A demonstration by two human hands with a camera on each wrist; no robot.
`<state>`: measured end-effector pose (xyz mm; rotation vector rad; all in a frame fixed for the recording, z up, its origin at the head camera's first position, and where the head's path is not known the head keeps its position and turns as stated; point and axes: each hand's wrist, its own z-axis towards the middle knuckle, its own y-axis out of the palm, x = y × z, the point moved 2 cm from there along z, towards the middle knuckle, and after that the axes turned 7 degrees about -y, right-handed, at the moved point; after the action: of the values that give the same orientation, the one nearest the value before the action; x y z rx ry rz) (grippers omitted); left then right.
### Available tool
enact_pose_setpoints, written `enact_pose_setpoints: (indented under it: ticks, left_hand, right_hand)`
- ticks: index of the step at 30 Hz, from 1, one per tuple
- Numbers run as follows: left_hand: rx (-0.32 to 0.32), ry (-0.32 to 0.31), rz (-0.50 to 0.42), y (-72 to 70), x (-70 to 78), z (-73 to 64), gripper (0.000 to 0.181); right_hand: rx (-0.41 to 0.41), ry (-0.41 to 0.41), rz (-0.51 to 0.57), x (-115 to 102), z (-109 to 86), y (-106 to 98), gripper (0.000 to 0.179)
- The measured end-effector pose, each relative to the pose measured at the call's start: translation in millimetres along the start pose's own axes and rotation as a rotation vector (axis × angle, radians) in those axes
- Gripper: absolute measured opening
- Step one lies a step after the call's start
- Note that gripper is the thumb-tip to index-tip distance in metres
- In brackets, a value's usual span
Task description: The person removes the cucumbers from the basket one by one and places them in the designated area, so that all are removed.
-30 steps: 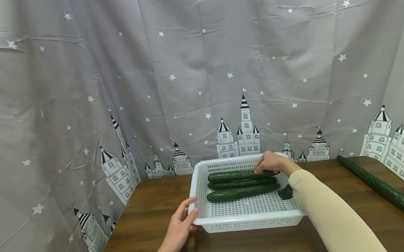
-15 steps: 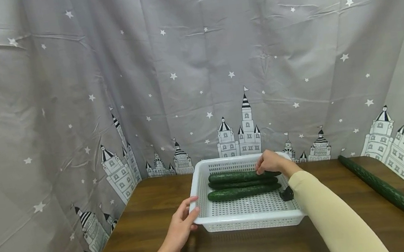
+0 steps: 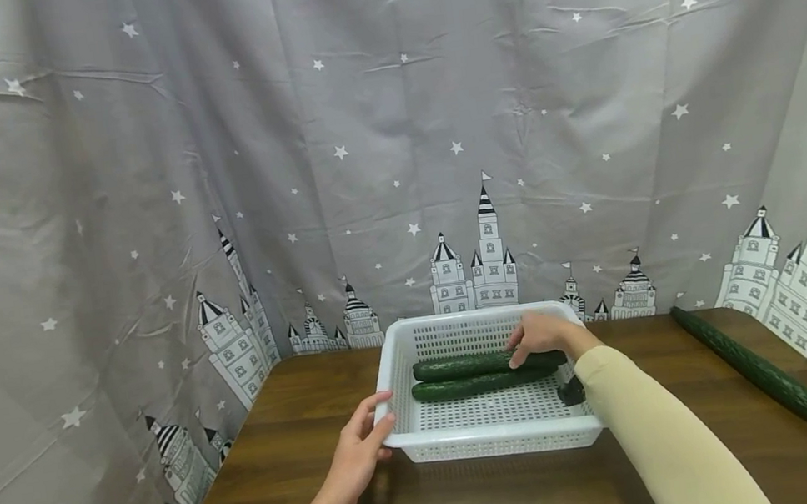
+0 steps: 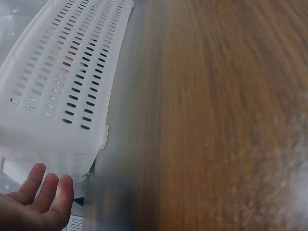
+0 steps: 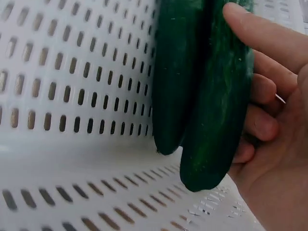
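Note:
In the head view a white perforated plastic basket (image 3: pixel 501 432) stands on the wooden table. My left hand (image 3: pixel 355 449) holds its left rim near the front corner, and several fingers (image 4: pixel 62 197) show by the basket's end wall in the left wrist view. Inside the basket my right hand (image 3: pixel 541 336) grips a dark green cucumber (image 3: pixel 455 367). In the right wrist view the thumb lies over that cucumber (image 5: pixel 219 101) and the other fingers curl round its side. Against it, parallel, lies a second cucumber (image 3: pixel 458 388), nearer the front in the head view.
Another long cucumber (image 3: pixel 758 368) lies slanted on the right side of the wooden table (image 3: pixel 303 416). A grey curtain (image 3: pixel 362 164) with stars and castles hangs behind the table. Below the right wrist sits a small black object (image 3: pixel 570 391).
The farthest cucumber, gripped by my right hand, has moved toward the basket's front. Three cucumbers showed in the basket before; two show now. The left hand keeps its place.

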<state>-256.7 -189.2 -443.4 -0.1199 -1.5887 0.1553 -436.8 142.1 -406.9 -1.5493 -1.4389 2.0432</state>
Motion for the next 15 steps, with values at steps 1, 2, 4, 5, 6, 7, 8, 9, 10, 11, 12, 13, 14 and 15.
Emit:
enact_pose_setpoints:
  ticks: [1,2,4,5,6,7,8,9,10,11,12,13,14,15]
  left_hand:
    - [0.0,0.001,-0.001,-0.2,-0.1,0.1,0.038]
    - [0.0,0.002,-0.001,-0.4,-0.1,0.3,0.038]
    - [-0.002,0.004,-0.001,-0.5,-0.2,0.4,0.039]
    - [-0.002,0.003,-0.001,-0.6,-0.3,0.5,0.039]
    - [-0.002,0.003,0.0,-0.7,-0.5,0.7,0.039]
    - [-0.001,0.001,0.001,-0.7,-0.6,0.7,0.039]
    - [-0.001,0.001,0.0,-0.7,-0.8,0.7,0.039]
    - [0.0,-0.002,0.0,-0.7,-1.0,0.7,0.039]
    - [0.0,-0.004,-0.001,-0.8,-1.2,0.9,0.038]
    - [0.0,-0.003,0.0,-0.7,-1.2,0.8,0.039]
    - [-0.001,-0.004,0.0,-0.7,-1.3,1.0,0.039]
    - [-0.001,-0.004,0.0,-0.7,-1.3,1.1,0.039]
    - [-0.002,-0.003,-0.001,-0.8,-1.2,1.1,0.039]
    - [-0.002,-0.003,0.0,-1.0,-1.2,1.1,0.039]
  right_hand:
    - [-0.002,0.001,-0.002,0,0.3,1,0.032]
    - [0.0,-0.003,0.005,1,0.7,2,0.032]
    - [0.016,-0.014,0.014,1,1.2,3,0.031]
    - [0.023,-0.011,0.023,1,1.5,4,0.031]
    - [0.028,-0.012,0.028,2,1.6,4,0.032]
    - [0.029,-0.011,0.035,2,1.9,5,0.032]
    - [0.029,-0.006,0.045,2,2.1,6,0.032]
    - [0.028,0.001,0.058,2,2.3,7,0.032]
    - [0.025,0.003,0.069,2,2.4,8,0.032]
    - [0.026,0.006,0.078,1,2.8,9,0.032]
    - [0.028,0.001,0.083,0,3.1,10,0.032]
    - [0.031,0.004,0.095,0,3.5,12,0.032]
    - [0.037,-0.001,0.099,-1,3.7,12,0.032]
    - [0.044,-0.004,0.104,-2,4.2,13,0.032]
